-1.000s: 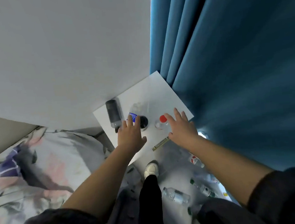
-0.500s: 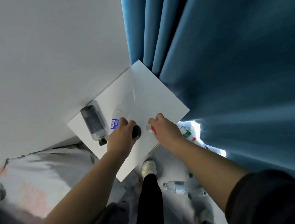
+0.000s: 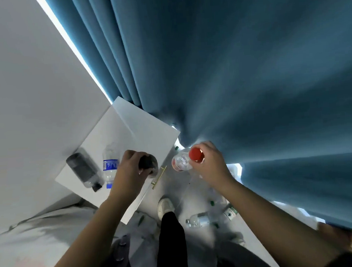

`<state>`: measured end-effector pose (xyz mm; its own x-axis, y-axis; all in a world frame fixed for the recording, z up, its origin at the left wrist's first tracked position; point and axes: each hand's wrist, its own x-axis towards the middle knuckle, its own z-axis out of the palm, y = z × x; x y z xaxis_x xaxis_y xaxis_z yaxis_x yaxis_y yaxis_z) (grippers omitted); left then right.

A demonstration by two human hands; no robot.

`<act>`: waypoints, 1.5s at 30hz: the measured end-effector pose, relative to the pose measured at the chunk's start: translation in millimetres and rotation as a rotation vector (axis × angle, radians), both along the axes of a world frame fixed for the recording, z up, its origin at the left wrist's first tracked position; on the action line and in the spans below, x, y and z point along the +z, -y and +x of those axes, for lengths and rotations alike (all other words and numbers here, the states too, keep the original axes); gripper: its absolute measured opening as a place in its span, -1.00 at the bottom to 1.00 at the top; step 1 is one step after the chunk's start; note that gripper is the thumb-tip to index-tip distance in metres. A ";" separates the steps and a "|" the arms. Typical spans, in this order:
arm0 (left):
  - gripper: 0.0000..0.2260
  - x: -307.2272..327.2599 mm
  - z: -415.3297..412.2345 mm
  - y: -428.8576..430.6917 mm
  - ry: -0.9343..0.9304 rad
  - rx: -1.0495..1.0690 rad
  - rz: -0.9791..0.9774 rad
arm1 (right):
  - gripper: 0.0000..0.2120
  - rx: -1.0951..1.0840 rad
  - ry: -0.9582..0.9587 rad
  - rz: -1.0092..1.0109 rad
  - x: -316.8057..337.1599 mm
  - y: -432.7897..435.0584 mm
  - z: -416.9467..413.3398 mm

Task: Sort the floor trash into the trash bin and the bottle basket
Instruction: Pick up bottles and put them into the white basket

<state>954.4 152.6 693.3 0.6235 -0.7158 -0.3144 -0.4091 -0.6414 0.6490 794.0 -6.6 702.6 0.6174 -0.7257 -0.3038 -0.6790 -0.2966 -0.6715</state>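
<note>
- Two bottles are in hand: the right hand (image 3: 211, 166) curls its fingers round the neck of a clear red-capped bottle (image 3: 181, 162). Half a second ago it stood on the white bench (image 3: 140, 125); now it hangs just off the edge, over the floor (image 3: 188, 192).
- The left hand (image 3: 129, 172) still wraps round a dark-topped bottle (image 3: 147, 164) at the bench's near edge. Whether it has left the surface I cannot tell.
- Just left of that hand, a dark bottle (image 3: 83, 171) and a blue-labelled bottle (image 3: 110, 167) lie side by side on the bench. The label's print is too blurred to read.
- On the floor beside a white shoe (image 3: 165, 205) lie a clear bottle (image 3: 199, 221) and, near it, a green-labelled bottle (image 3: 230, 212), its writing too small to make out.
- A brass handle (image 3: 159, 176) shows on the bench front, between the hands.
- A blue curtain (image 3: 251, 85) fills the right side and brushes the bench's far corner. A pale wall (image 3: 30, 81) stands to the left, with bedding (image 3: 42, 238) below it.
</note>
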 end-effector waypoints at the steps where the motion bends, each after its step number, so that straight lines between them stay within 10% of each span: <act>1: -0.70 13.1 -10.1 5.1 0.032 -0.045 -0.034 | -0.74 -0.046 0.031 -0.002 14.3 4.8 -18.6; 7: -0.68 92.3 -93.8 54.0 0.022 -0.290 -0.326 | -0.75 -0.241 0.230 -0.067 93.3 20.6 -148.7; 17: -0.81 172.8 -348.3 137.3 -0.807 -0.097 -0.761 | -0.84 -0.892 0.922 0.038 183.4 1.2 -439.7; 23: -0.74 194.6 -527.7 162.9 -1.243 -0.080 -0.685 | -0.83 -1.373 1.263 0.061 204.8 -29.8 -606.1; 45: -0.75 175.9 -995.0 241.1 -1.251 -0.751 -0.273 | -0.83 -1.985 1.381 -0.398 169.7 -113.9 -992.5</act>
<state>-40.6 -88.5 869.2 -0.4770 -0.8640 -0.1615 0.3193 -0.3415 0.8840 -198.5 107.3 872.3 -0.9007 -0.3442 -0.2649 0.3754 -0.3101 -0.8735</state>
